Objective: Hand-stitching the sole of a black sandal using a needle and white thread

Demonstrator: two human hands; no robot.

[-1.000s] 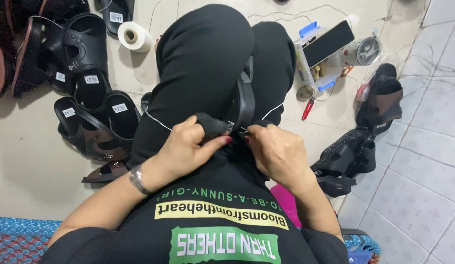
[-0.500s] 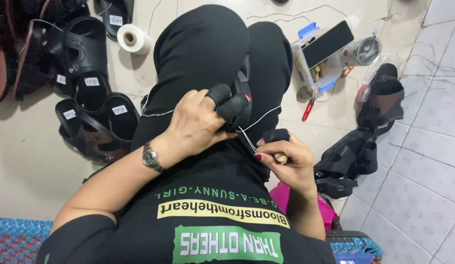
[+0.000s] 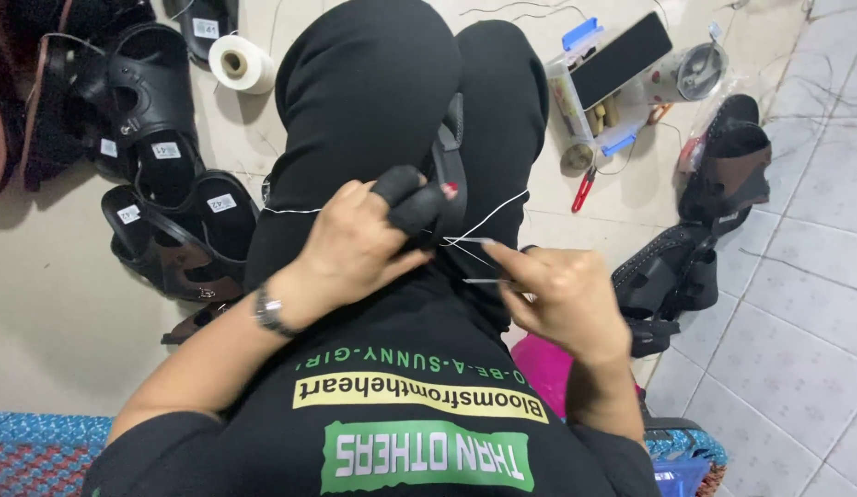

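Head view, looking down onto the lap of a seated person dressed in black. At centre frame the left hand (image 3: 355,244), with dark covers on two fingertips (image 3: 412,198), curls closed around a black sandal strap (image 3: 450,170) that rests on the knees and runs up toward the top of the frame. Just right of centre the right hand (image 3: 562,294) pinches two thin metal needles (image 3: 479,262) between thumb and forefinger; the tips point left toward the strap, and the remaining fingers are folded in. White thread (image 3: 491,213) runs from the strap toward the needles, and a second length trails left across the thigh. A metal wristwatch (image 3: 267,311) sits on the left wrist.

Surroundings: at upper left, a spool of white thread (image 3: 242,63) stands on the pale floor, beside several black sandals (image 3: 162,110) bearing size stickers. At upper right, a clear box of small tools (image 3: 585,92) supports a dark phone (image 3: 620,60); a red-handled tool (image 3: 583,190) lies just below it. At right, further dark sandals (image 3: 723,170) lie across the tile joints. A pink object (image 3: 544,364) shows partly below the right wrist.
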